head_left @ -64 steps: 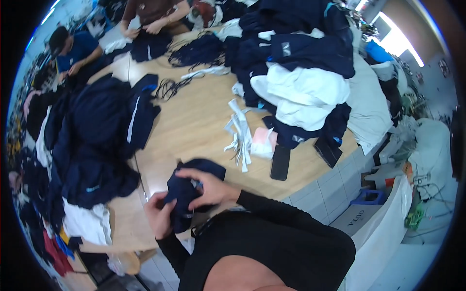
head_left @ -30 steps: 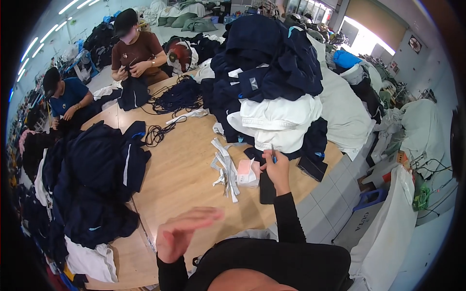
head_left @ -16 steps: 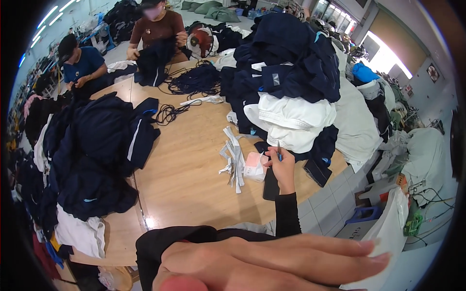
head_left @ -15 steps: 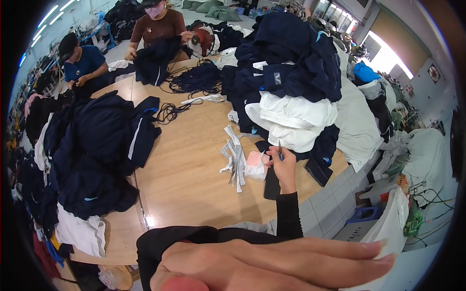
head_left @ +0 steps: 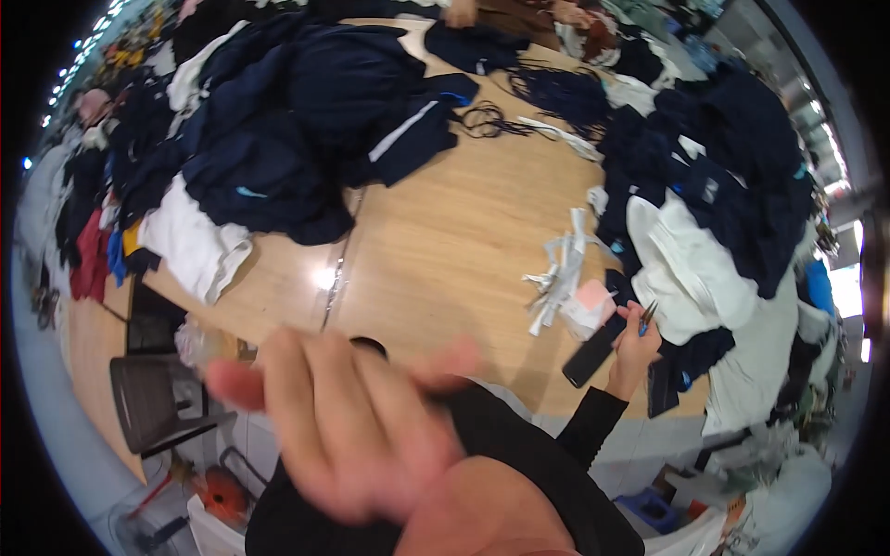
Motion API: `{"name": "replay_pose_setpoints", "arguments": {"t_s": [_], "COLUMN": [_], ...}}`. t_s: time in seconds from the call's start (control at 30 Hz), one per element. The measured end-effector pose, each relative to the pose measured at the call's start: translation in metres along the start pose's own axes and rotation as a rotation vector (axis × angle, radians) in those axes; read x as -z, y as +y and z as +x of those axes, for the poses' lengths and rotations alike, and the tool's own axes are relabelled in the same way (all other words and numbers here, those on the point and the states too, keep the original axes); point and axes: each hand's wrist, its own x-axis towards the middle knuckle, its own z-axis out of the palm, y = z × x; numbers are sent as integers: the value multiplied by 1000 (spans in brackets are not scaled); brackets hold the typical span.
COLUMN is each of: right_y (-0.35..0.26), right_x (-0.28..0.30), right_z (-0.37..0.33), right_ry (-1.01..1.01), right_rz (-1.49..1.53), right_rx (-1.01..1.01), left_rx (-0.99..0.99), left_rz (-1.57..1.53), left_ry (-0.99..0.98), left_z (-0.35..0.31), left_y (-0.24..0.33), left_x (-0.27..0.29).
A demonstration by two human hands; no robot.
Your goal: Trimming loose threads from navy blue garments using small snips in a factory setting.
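Note:
My left hand (head_left: pixel 352 426) is raised very close to the camera and blurred, fingers half bent and apart, with nothing visible in it. Over the right part of the wooden table (head_left: pixel 454 232), my right hand (head_left: pixel 635 352) is closed around small thread snips (head_left: pixel 646 322) with a blue part, blades pointing up. A dark phone (head_left: pixel 586 360) lies beside that hand, next to a clear packet with pink paper (head_left: pixel 591 301) and a bunch of pale grey strips (head_left: pixel 561 273). White folded garments (head_left: pixel 686 269) lie just beyond the snips.
Navy garments are heaped at left (head_left: pixel 306 120) and at right (head_left: pixel 742 167). Dark cords (head_left: pixel 561 97) lie at the far side, near another person's hand (head_left: pixel 461 13). A white cloth (head_left: pixel 199 241) hangs over the left edge; a dark chair (head_left: pixel 153 403) stands below.
The view has swung left and down. My left hand has gone from stretched fingers to half-bent ones and shifted left in the picture. My right hand still holds the snips.

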Motion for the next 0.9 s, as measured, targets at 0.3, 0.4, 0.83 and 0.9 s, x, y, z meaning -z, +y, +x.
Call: {"name": "replay_pose_setpoints", "arguments": {"t_s": [0.3,0.4,0.83,0.9], "right_y": [36,7,29,53], "right_x": [-119,-133,-91,-91], "right_z": [-76,-93,-66,-59], "right_ry": [-794,-1001,-731,-640], "right_rz": [-391,-652,-534,-376], "right_rx": [301,295,250,189], "left_rx": [730,129,-25,-87], "left_rz": [1497,1889,2372,2322], "left_ry": [568,778,427,431], "left_z": [-91,-89,-7,-29], "left_y": [91,129,90,76], "left_x": [111,206,230,176]}}
